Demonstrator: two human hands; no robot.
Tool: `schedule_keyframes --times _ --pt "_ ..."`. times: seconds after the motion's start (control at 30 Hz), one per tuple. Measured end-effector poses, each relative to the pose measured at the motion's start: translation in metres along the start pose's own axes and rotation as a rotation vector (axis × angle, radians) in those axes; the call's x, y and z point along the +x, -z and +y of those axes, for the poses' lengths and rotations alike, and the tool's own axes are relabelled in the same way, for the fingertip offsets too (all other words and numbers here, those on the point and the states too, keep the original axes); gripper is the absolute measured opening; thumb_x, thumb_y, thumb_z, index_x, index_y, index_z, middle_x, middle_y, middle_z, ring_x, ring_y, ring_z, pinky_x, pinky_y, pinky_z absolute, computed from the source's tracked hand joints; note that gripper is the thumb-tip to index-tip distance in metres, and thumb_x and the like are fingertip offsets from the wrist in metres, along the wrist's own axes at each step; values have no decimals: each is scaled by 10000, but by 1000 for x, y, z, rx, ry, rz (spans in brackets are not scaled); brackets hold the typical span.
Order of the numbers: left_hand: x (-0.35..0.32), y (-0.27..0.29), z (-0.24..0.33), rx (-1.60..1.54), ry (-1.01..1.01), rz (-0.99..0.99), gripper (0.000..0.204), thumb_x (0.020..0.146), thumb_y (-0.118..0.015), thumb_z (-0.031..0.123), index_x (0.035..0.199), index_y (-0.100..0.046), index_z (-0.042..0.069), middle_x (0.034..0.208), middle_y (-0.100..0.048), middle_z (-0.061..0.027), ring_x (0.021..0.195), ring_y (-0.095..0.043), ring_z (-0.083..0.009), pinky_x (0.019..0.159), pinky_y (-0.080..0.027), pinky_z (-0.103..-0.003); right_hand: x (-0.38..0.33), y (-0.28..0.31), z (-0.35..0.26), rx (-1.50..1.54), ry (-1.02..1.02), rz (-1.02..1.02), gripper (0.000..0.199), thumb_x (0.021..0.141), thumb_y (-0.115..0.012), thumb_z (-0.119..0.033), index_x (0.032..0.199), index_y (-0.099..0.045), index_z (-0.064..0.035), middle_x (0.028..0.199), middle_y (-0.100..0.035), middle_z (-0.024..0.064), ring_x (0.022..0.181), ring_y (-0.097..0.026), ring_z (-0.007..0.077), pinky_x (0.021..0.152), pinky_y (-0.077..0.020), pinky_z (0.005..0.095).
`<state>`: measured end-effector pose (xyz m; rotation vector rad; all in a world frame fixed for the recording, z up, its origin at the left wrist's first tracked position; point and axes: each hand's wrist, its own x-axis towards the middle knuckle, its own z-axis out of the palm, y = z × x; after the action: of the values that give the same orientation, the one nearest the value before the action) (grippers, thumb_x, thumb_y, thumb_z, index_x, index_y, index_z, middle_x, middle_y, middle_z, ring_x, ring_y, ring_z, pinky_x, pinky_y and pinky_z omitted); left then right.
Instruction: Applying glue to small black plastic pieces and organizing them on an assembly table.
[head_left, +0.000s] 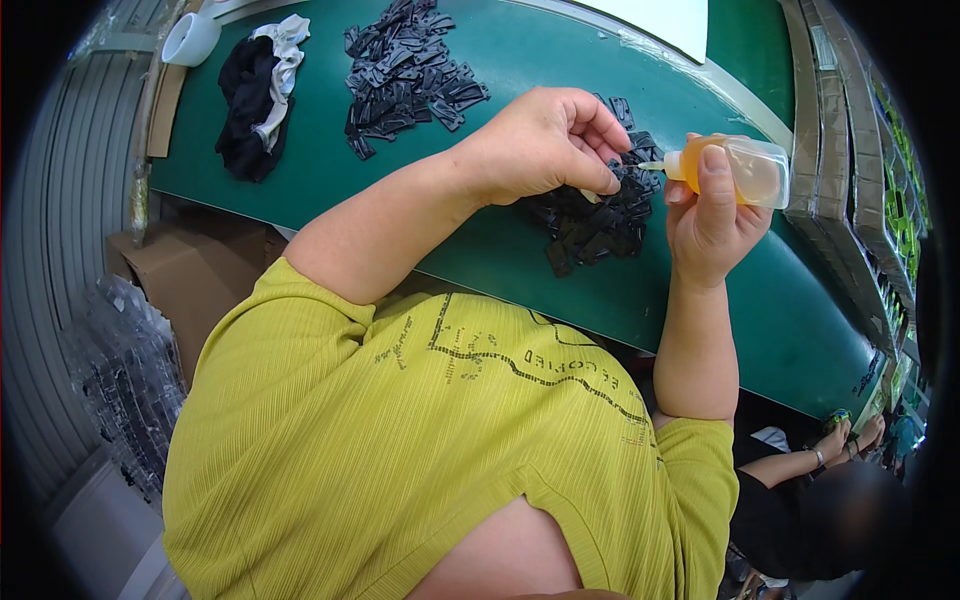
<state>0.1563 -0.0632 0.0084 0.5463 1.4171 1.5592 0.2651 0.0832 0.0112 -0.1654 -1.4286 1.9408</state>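
My right hand [712, 215] is wrapped around a squeeze bottle [752, 170] of clear plastic with amber liquid inside. Its thin nozzle [650, 166] points left, toward the fingertips of my left hand [550, 140]. Those fingers are curled in a pinch on what looks like a small black plastic part [615, 168]; its shape is mostly hidden. Under both hands lies a heap of black plastic parts [600, 235] on the green tabletop [510, 260]. The nozzle's end is close to the pinched part; whether they touch I cannot tell.
Farther left on the table is another heap of black parts [405, 80]. Beyond it lie a black and white cloth [250, 100] and a white tape roll [191, 40]. A cardboard box [200, 285] stands left of the table. At lower right another person [820, 510] sits nearby.
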Motion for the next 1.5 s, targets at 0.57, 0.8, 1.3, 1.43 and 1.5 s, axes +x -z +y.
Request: schedule_keyframes --times 0.57,0.8,1.3,1.43,1.5 --pt "1 0 -1 37 -27 -7 326 692 -726 -46 989 -592 -37 900 -602 -63 779 -600 -103 734 -529 -234 3 3 3 -79 12 -21 83 849 -640 -40 904 -596 4 767 -621 85 521 -537 94 443 -434 200" --pt "4 7 -6 -87 -39 -1 304 717 -719 -64 980 -568 -52 862 -596 -84 723 -618 -135 669 -546 -259 15 14 0 86 -167 231 130 873 -607 -148 925 -543 -47 766 -608 90 461 -488 83 373 -391 198" --pt "6 31 -8 -101 -98 123 269 746 -704 -40 969 -554 -48 837 -579 -73 675 -616 -126 603 -553 -246 31 23 15 238 -351 302 126 887 -590 -191 885 -496 -105 739 -550 43 479 -449 75 407 -353 203" --pt "5 29 -6 -108 -99 131 260 750 -700 -39 966 -555 -44 813 -579 -72 663 -614 -123 592 -551 -246 31 23 14 227 -342 291 129 886 -592 -191 900 -495 -107 742 -551 43 477 -447 77 408 -353 207" --pt "5 28 -6 -104 -78 161 257 756 -697 -35 967 -550 -45 796 -583 -74 646 -612 -129 583 -548 -252 32 24 16 218 -336 294 129 887 -591 -194 896 -499 -105 744 -552 44 477 -446 73 409 -352 203"
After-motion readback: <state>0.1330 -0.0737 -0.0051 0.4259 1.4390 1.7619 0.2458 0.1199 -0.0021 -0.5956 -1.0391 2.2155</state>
